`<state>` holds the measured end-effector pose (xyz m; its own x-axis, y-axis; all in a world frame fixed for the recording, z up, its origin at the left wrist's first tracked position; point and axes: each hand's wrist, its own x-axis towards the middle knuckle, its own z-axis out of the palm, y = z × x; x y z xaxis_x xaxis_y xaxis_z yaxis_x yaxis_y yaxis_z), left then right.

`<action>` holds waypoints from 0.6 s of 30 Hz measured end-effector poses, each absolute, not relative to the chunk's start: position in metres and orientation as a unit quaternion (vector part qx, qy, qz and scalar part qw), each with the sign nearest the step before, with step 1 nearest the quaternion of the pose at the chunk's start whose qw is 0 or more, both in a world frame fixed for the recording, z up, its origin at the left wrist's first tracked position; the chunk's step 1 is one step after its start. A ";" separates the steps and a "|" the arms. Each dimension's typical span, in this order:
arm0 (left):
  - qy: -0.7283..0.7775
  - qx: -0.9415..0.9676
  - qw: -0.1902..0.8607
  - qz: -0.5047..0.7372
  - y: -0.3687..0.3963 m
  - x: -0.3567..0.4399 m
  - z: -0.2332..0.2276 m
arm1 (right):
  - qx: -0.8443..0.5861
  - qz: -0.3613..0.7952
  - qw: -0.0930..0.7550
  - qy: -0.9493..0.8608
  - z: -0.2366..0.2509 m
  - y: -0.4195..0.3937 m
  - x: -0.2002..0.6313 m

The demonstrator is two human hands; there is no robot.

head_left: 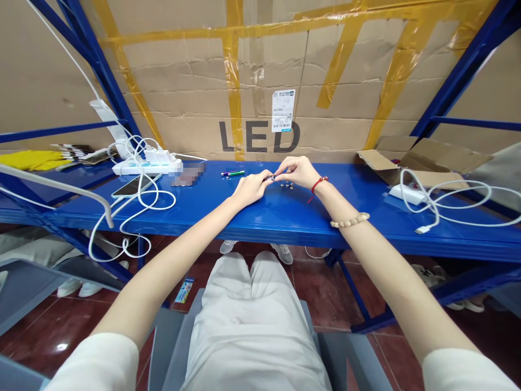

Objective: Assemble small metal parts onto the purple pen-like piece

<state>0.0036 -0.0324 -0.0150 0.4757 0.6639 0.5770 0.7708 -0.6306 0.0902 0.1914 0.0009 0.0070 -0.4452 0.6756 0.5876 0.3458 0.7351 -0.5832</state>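
Observation:
Above the blue table, my left hand and my right hand meet at their fingertips, both closed. Between them shows a small dark, shiny piece, too small to name. My right thumb and forefinger pinch at its right end, while the left fingers close around its other side. Several tiny light-coloured pieces lie on the table just below my right hand. To the left of my left hand, a slim green pen-like stick rests beside a purple one.
At the left are a white power strip, a phone and tangled white cables. A white adapter with a coiled cable lies at the right, before an opened cardboard box. A large taped cardboard sheet stands behind.

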 end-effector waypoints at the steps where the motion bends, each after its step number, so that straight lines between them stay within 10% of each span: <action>1: -0.414 -0.859 0.083 -0.289 -0.033 0.003 -0.015 | -0.308 0.188 0.430 -0.828 0.006 0.001 0.191; 18: -0.349 -0.888 0.049 -0.295 -0.034 0.001 -0.017 | -0.306 0.234 0.426 -0.819 0.003 -0.004 0.190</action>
<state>0.0007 -0.0336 -0.0167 0.5824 0.5904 0.5587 0.6478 -0.7523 0.1197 0.1905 -0.0042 0.0031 -0.4492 0.7007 0.5542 0.3027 0.7031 -0.6435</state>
